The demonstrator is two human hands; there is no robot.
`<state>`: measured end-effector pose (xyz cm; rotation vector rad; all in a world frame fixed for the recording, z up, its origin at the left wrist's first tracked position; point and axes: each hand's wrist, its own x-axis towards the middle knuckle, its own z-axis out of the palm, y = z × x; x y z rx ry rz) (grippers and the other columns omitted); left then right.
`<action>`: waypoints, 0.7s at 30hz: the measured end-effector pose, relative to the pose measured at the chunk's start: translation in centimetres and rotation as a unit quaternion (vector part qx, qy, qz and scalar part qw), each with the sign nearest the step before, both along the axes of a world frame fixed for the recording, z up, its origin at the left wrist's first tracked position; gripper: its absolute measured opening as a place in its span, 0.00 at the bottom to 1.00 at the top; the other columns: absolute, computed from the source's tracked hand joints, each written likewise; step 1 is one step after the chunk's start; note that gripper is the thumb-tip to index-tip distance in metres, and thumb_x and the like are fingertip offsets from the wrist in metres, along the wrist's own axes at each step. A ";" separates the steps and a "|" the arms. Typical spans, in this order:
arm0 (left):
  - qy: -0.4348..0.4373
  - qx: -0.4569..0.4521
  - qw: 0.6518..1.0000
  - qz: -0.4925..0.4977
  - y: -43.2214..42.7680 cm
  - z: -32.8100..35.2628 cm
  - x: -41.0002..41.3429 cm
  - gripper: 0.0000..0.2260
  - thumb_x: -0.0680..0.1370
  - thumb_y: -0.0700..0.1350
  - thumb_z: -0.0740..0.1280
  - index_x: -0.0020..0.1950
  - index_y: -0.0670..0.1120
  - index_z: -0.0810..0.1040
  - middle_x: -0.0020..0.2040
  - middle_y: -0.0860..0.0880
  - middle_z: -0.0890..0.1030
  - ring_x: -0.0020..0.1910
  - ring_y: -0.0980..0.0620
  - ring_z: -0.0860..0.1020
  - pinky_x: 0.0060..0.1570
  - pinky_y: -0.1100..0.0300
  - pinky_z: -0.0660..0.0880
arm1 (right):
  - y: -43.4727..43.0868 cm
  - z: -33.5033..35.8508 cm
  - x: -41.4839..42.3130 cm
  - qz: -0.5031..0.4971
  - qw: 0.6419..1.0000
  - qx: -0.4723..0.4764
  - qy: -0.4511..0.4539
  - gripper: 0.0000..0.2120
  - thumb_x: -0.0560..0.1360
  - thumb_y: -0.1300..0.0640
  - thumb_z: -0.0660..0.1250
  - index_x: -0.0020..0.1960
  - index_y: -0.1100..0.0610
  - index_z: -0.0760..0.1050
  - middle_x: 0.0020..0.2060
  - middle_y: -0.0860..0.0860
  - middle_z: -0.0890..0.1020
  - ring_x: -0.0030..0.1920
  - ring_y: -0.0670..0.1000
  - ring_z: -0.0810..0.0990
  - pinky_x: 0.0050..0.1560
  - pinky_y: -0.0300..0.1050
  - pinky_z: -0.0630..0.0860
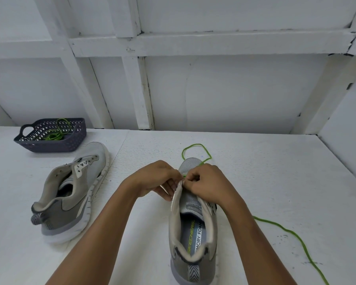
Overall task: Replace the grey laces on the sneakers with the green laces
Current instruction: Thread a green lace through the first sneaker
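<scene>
A grey sneaker (pixel 193 229) is stood upright nearest the viewer, heel toward the camera and toe pointing away, with its heel close to the front edge of the white table (pixel 275 171). Its left eyelet flap is pinched between the fingers of the left hand (pixel 158 179), while a green lace (pixel 292 233) is gripped at the eyelets by the closed fingers of the right hand (pixel 206 184). From there the lace is trailed rightward and forward across bare tabletop toward the lower right corner, and a loop of it is laid just beyond the toe. To the left, well apart, a second sneaker (pixel 70 194) is seen tipped on its side, unlaced. Behind it, near the table's far left edge, a dark basket (pixel 49 145) is set, with another green lace (pixel 56 134) coiled inside. Wide open surface is left on the right, bounded by white walls.
</scene>
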<state>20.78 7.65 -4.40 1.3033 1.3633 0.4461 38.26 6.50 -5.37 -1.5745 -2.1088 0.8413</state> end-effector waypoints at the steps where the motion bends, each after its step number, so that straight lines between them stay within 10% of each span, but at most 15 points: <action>1: -0.008 0.002 1.000 -0.009 -0.1 -0.1 -0.2 0.12 0.79 0.41 0.66 0.37 0.39 0.79 0.33 0.44 0.78 0.32 0.49 0.77 0.34 0.58 0.78 | -0.1 0.0 0.1 -0.003 1.000 0.000 0.004 0.08 0.74 0.51 0.69 0.36 0.49 0.81 0.32 0.47 0.82 0.37 0.47 0.79 0.39 0.43 0.74; 10: 0.002 0.116 0.993 -0.007 -0.5 -0.4 -2.0 0.05 0.78 0.35 0.67 0.43 0.43 0.79 0.40 0.48 0.84 0.43 0.51 0.81 0.44 0.57 0.78 | -0.5 0.1 0.5 -0.002 1.000 -0.010 0.025 0.08 0.75 0.51 0.68 0.43 0.52 0.84 0.39 0.47 0.85 0.43 0.47 0.81 0.46 0.45 0.77; 14: -0.204 0.135 0.964 0.106 -0.5 0.4 -2.5 0.07 0.82 0.37 0.61 0.45 0.43 0.72 0.47 0.39 0.85 0.52 0.44 0.83 0.55 0.49 0.79 | -0.5 0.0 0.7 -0.004 0.999 0.011 0.045 0.05 0.75 0.52 0.69 0.44 0.51 0.83 0.40 0.44 0.83 0.43 0.43 0.79 0.43 0.40 0.75; 17: -0.347 0.084 0.915 0.189 -0.4 0.7 -2.7 0.08 0.83 0.38 0.59 0.44 0.44 0.71 0.35 0.43 0.74 0.30 0.47 0.75 0.34 0.54 0.78 | -0.4 -0.4 1.0 -0.037 0.995 0.064 0.062 0.02 0.74 0.52 0.71 0.46 0.49 0.79 0.46 0.44 0.77 0.50 0.44 0.74 0.50 0.41 0.72; 21: -0.112 0.107 0.981 0.117 -0.5 -0.1 -3.6 0.05 0.80 0.38 0.65 0.45 0.44 0.77 0.33 0.50 0.70 0.27 0.55 0.60 0.25 0.63 0.58 | -0.6 -0.7 2.2 -0.092 0.993 0.057 0.051 0.11 0.72 0.49 0.72 0.50 0.50 0.73 0.47 0.45 0.72 0.50 0.45 0.72 0.47 0.42 0.69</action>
